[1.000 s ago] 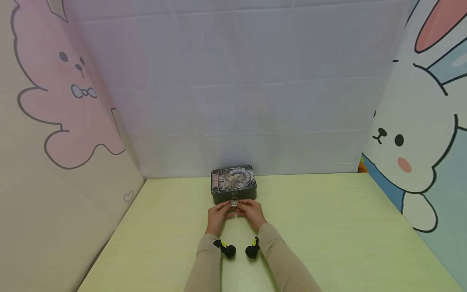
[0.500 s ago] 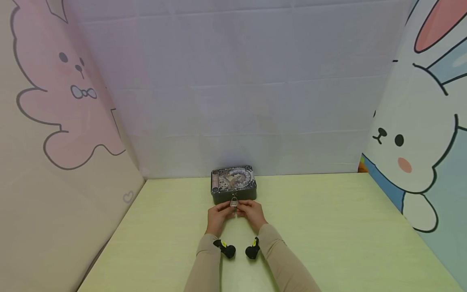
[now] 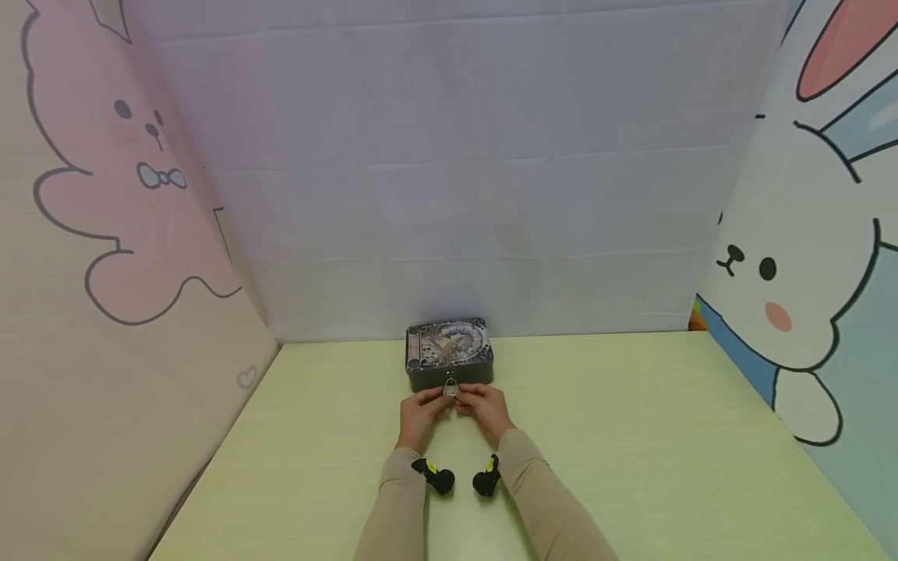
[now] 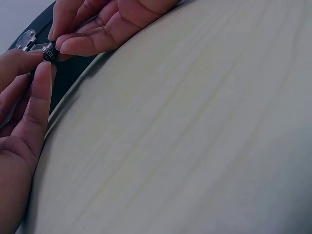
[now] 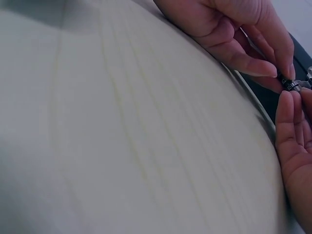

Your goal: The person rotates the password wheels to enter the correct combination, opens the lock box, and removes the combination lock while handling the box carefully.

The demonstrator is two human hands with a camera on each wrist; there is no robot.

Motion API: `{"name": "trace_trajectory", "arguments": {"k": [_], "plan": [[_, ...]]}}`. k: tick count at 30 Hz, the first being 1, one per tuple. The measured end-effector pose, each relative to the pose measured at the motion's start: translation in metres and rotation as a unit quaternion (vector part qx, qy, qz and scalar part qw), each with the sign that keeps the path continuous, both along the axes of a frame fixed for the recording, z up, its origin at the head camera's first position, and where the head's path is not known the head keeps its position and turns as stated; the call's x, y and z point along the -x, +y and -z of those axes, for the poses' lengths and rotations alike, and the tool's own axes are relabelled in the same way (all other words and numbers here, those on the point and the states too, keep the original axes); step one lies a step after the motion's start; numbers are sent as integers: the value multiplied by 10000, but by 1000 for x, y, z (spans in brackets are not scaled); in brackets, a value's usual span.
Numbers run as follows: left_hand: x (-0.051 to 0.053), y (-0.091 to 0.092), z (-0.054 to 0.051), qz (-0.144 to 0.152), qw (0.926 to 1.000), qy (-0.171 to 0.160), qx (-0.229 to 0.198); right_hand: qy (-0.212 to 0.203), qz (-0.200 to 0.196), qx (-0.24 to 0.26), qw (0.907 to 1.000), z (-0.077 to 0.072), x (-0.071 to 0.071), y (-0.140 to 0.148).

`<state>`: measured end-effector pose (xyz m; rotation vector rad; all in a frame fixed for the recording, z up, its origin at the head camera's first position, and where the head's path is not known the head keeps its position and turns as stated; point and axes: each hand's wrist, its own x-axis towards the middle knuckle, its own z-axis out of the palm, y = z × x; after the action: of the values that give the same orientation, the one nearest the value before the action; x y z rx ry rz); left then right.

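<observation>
While the box [image 3: 449, 344] on the desk [image 3: 617, 436] and the padlock [image 3: 451, 389] at its six o'clock stayed put, the left hand [image 3: 419, 417] at eight and right hand [image 3: 486, 408] at four tucked in slightly, fingers still pinching the padlock; work seems centred there.

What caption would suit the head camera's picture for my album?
Left hand and right hand pinch a silvery padlock at the front of a dark, decorated box.

A pink cartoon animal [image 3: 122, 210] and a white rabbit [image 3: 807, 265] flank a pale sheet [image 3: 463, 171] behind the yellow-green table [image 3: 631, 436].
</observation>
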<state>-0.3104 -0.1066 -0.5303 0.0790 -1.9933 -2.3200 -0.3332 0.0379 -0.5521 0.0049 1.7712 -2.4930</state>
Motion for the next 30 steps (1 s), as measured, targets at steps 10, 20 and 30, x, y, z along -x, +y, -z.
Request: {"name": "trace_trajectory", "arguments": {"k": [10,20,30], "plan": [[0,1,0,-75,9999,-8,70,25,-26,-2,10000,2,0,1],[0,-2,-1,69,9996,-65,-255,-64,-17,-8,10000,1,1,0],[13,-3,20,43,9996,-51,-287,-74,-7,12,10000,-1,1,0]]}}
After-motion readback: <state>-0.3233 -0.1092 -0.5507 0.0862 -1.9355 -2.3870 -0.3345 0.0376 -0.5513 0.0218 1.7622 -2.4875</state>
